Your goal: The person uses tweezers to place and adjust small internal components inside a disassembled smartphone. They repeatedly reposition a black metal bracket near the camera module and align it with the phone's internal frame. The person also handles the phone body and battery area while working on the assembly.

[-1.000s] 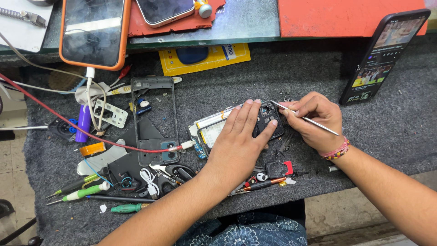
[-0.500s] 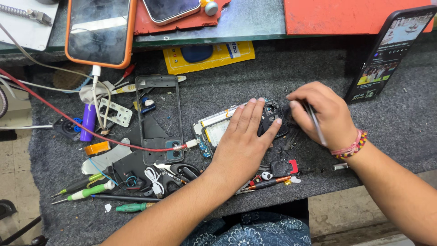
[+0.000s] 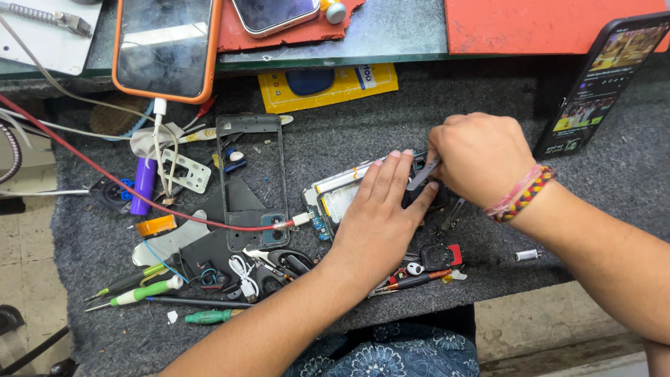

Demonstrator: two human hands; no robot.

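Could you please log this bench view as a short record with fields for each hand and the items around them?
left hand: pressed flat, palm down, on the opened phone
right hand: holds thin metal tweezers, tips at the phone's upper end
wrist: braided bands on the right wrist
surface: grey felt mat
beside the phone: empty phone frame, red wire across it
near edge: green-handled screwdrivers
far right: propped phone, screen lit
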